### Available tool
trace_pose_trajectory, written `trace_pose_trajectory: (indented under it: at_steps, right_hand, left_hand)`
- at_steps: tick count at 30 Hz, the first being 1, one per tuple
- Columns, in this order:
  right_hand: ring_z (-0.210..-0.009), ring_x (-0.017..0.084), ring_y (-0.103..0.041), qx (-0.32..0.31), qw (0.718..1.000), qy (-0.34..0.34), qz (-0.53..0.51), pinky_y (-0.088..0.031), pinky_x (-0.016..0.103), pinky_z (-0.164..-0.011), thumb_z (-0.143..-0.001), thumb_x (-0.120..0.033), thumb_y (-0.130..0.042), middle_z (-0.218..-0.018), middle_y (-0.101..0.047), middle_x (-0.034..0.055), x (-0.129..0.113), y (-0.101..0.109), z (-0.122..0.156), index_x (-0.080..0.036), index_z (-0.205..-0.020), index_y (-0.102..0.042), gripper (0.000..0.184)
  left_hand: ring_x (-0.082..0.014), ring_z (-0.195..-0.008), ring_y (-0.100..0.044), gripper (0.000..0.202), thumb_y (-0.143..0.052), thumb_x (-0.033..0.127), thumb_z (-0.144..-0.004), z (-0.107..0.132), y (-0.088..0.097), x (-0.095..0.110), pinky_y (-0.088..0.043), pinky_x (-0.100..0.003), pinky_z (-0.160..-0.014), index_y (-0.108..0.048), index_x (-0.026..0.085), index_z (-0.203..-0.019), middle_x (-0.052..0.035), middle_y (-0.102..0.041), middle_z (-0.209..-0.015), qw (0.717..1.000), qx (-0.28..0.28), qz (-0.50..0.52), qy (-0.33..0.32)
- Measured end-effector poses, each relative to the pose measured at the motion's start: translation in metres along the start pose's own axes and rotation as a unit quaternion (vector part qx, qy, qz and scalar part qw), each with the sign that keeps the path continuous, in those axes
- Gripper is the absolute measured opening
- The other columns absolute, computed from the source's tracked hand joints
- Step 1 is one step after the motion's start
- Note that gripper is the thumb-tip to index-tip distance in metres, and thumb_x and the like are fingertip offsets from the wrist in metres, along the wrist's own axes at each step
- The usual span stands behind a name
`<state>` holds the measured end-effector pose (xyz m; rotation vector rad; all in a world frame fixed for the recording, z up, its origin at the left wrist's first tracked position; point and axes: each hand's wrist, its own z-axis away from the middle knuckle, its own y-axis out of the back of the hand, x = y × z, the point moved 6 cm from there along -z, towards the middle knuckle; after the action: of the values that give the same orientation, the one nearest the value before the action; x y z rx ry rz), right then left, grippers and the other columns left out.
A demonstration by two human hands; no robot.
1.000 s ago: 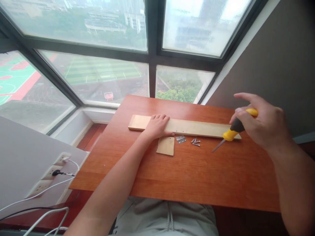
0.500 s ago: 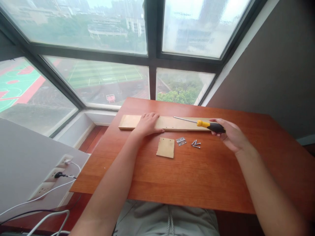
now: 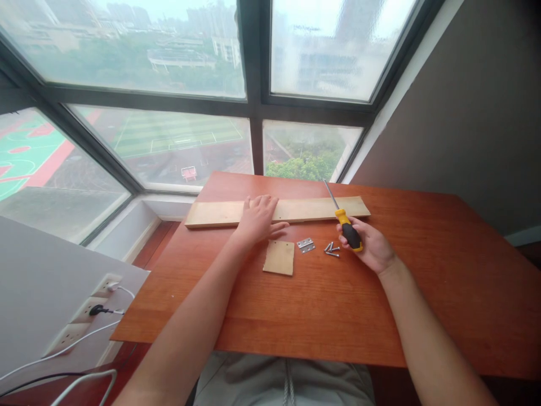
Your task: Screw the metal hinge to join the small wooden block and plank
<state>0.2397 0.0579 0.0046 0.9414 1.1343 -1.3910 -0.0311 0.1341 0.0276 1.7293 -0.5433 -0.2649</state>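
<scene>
My left hand (image 3: 258, 219) lies with fingers spread on a long, pale wooden board (image 3: 215, 213) near the far side of the table. In my right hand (image 3: 374, 245) is a screwdriver (image 3: 349, 231) with a yellow and black handle, its metal shaft tilted up and away over the board. Closer to me lies a small square wooden piece (image 3: 279, 258) with two holes along its far edge. A silver hinge (image 3: 305, 245) rests to its right. Several screws (image 3: 332, 250) sit in a loose pile just left of my right hand.
The reddish-brown wooden table (image 3: 321, 316) ends at my lap in front. Windows (image 3: 181, 141) rise behind it, and a grey wall (image 3: 465, 124) stands to the right. At the lower left, cables (image 3: 76, 344) run from wall sockets (image 3: 87, 309).
The screwdriver has come nearer and left with my right hand, its tip swinging to point away from me. The board has shifted left under my left hand, showing its right end.
</scene>
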Motion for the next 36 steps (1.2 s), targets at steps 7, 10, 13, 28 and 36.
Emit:
trace_pose_trajectory:
  at_steps: [7, 10, 13, 28, 36]
  right_hand:
    - [-0.058, 0.009, -0.049, 0.068, 0.996, 0.030, 0.044, -0.040, 0.021, -0.051, -0.084, -0.048, -0.068, -0.078, -0.060, -0.0013, 0.010, 0.005, -0.003, -0.020, -0.094, -0.061, 0.031]
    - [-0.058, 0.008, -0.050, 0.082, 0.994, 0.042, 0.053, -0.041, 0.021, -0.051, -0.081, -0.053, -0.070, -0.078, -0.061, -0.0007, 0.012, 0.006, -0.005, -0.019, -0.093, -0.063, 0.036]
    - [-0.060, 0.010, -0.054, 0.091, 0.993, 0.043, 0.060, -0.044, 0.022, -0.053, -0.076, -0.056, -0.073, -0.077, -0.064, 0.0003, 0.015, 0.006, -0.007, -0.018, -0.091, -0.065, 0.041]
    - [-0.063, 0.011, -0.057, 0.098, 0.992, 0.045, 0.066, -0.048, 0.023, -0.055, -0.064, -0.061, -0.080, -0.079, -0.069, 0.0026, 0.018, 0.000, -0.008, -0.016, -0.098, -0.066, 0.058]
    - [-0.062, 0.011, -0.057, 0.131, 0.989, 0.045, 0.054, -0.049, 0.024, -0.052, -0.065, -0.052, -0.079, -0.079, -0.068, 0.0027, 0.020, 0.004, -0.009, -0.016, -0.097, -0.060, 0.051]
  left_hand:
    - [-0.0331, -0.129, -0.046, 0.059, -0.060, 0.054, -0.089, -0.004, -0.005, -0.001, -0.031, -0.046, -0.108, -0.047, 0.023, -0.137, -0.0151, -0.052, -0.140, 1.000, -0.020, -0.009, 0.016]
    - [-0.0338, -0.129, -0.046, 0.060, -0.059, 0.052, -0.090, -0.004, -0.002, -0.009, -0.031, -0.046, -0.107, -0.045, 0.021, -0.140, -0.0161, -0.052, -0.141, 0.999, -0.031, -0.011, 0.019]
    - [-0.0359, -0.128, -0.046, 0.063, -0.056, 0.053, -0.091, -0.002, 0.000, -0.025, -0.032, -0.047, -0.107, -0.044, 0.018, -0.142, -0.0174, -0.049, -0.143, 0.998, -0.049, -0.016, 0.034]
    - [-0.0378, -0.135, -0.042, 0.070, -0.056, 0.056, -0.088, 0.008, 0.011, -0.092, -0.030, -0.051, -0.112, -0.041, 0.018, -0.145, -0.0182, -0.045, -0.148, 0.990, -0.062, -0.004, 0.126]
    - [-0.0343, -0.133, -0.046, 0.051, -0.055, 0.041, -0.093, -0.002, 0.014, -0.034, -0.035, -0.050, -0.111, -0.050, 0.017, -0.137, -0.0181, -0.048, -0.145, 0.999, 0.018, 0.036, 0.023]
